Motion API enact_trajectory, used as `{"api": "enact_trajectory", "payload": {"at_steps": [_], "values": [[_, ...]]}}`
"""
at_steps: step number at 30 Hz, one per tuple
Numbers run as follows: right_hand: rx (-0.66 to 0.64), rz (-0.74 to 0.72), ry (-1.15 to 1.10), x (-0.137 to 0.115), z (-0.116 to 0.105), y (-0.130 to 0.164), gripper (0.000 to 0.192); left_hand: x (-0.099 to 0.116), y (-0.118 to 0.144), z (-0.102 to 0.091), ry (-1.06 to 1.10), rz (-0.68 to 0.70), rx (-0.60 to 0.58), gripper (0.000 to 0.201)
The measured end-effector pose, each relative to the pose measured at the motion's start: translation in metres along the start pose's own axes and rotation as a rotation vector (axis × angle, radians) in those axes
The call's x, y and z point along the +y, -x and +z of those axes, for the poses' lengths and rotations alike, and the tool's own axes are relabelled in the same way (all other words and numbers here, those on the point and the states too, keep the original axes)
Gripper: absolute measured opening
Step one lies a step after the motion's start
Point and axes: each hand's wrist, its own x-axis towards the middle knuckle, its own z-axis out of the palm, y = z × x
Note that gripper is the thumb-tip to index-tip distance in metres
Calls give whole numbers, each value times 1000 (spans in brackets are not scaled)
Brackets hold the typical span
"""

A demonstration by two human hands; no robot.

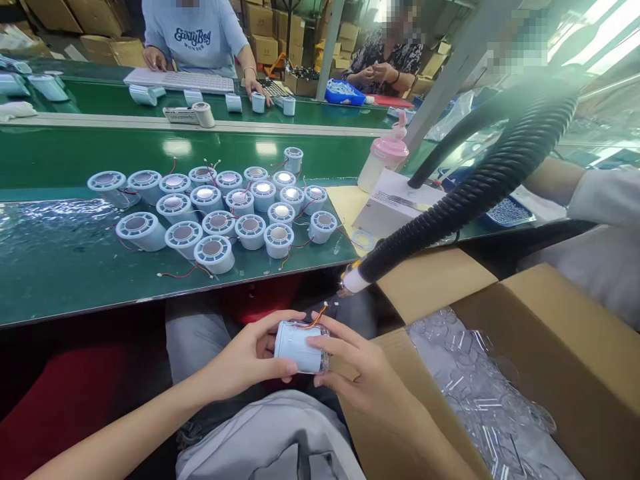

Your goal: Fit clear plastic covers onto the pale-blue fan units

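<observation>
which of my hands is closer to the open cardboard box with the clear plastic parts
Right. Your right hand grips the pale blue cylinder just beside the cardboard box; your left hand holds the cylinder's far side.

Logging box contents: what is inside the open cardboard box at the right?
The cardboard box holds a heap of clear plastic parts; whatever lies beneath them is hidden.

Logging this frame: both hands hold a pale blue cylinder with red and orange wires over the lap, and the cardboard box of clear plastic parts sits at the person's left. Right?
Not quite. The head view shows the cardboard box at the person's right, not left. The rest holds: left hand and right hand hold the pale blue cylinder with red and orange wires over the lap.
</observation>
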Motion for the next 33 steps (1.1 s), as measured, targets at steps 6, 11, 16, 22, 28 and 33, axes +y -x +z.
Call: {"api": "enact_trajectory", "payload": {"at_steps": [6,11,16,22,28,33], "values": [[31,0,-85,8,3,9,52,9,7,1,-308,45,12,74],[18,151,-324,4,3,9,53,15,8,1,-432,126,-23,75],[-5,285,-445,-3,0,8,50,17,8,1,-512,150,-47,73],[-15,354,-573,-7,-1,8,50,18,8,-1,-639,212,-42,76],[-25,487,-703,-11,-2,5,51,20,10,1,-683,232,-38,76],[15,506,-840,-5,2,2,50,17,3,0,-419,117,-41,79]]}}
